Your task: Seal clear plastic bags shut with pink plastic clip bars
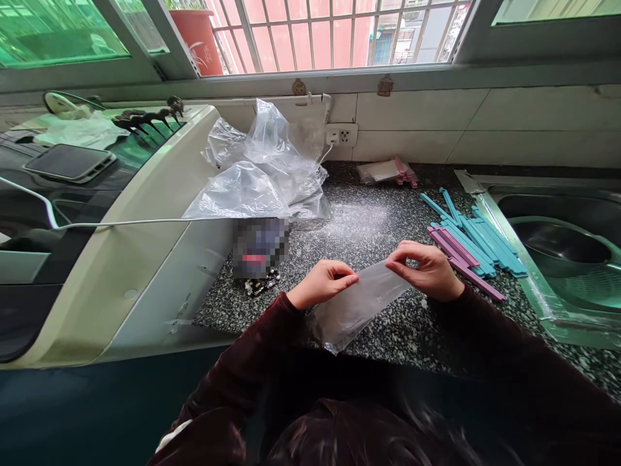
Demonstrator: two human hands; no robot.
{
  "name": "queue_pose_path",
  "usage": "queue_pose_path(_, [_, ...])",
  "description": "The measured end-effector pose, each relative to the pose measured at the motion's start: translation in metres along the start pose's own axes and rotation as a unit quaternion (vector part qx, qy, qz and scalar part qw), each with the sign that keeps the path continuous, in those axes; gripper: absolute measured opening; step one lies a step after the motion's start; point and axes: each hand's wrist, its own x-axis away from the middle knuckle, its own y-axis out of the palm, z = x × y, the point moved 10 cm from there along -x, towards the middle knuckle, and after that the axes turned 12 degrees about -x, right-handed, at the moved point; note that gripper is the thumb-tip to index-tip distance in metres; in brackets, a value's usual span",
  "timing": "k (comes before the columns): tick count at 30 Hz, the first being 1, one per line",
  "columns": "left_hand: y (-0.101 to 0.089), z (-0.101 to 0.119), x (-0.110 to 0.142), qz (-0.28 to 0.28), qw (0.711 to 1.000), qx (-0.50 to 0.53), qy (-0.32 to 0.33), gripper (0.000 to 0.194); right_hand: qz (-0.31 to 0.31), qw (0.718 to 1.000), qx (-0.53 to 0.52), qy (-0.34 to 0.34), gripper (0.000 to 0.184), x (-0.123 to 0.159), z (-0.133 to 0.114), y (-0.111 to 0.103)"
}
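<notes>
A small clear plastic bag (356,307) is stretched between my two hands, over the front part of the speckled counter. My left hand (324,282) pinches its upper left edge between thumb and fingers. At the upper right corner, my right hand (427,266) grips the same bag in a similar pinch. The bag looks flat, and its lower end hangs toward the counter's front edge. Just right of my right hand lies a loose pile of teal plastic strips (478,236), with several purple strips (453,246) beside and partly over them.
Crumpled large plastic bags (272,168) lie at the back left, near a white-sided appliance (160,259) with a phone (70,162) on top. A blurred-out dark object (259,246) sits below them. A small packet with pink strips (388,171) rests by the wall. A sink (543,194) is at right.
</notes>
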Motion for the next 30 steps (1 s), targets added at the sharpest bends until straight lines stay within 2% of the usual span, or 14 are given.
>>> queue_pose_path(6, [0.015,0.001,0.003,-0.084,0.996,0.041,0.004,0.029,0.001,1.0,-0.006,0.02,0.02,0.001,0.005,0.002])
queue_pose_path(8, [0.017,0.001,0.003,-0.093,0.995,0.041,0.006,0.03,-0.003,1.0,-0.012,0.026,0.021,0.001,0.006,0.003])
queue_pose_path(23, [0.018,0.014,-0.008,-0.046,0.997,0.013,0.054,0.038,-0.021,1.0,-0.007,0.017,0.015,0.0,0.005,0.017])
queue_pose_path(27, [0.016,0.015,-0.008,-0.025,0.998,0.002,0.065,0.034,-0.028,0.999,-0.017,0.031,0.018,0.0,0.008,0.021])
queue_pose_path(30, [0.009,0.013,-0.007,0.003,0.998,0.018,0.066,0.034,-0.014,0.997,-0.026,0.066,0.02,0.0,0.016,0.019])
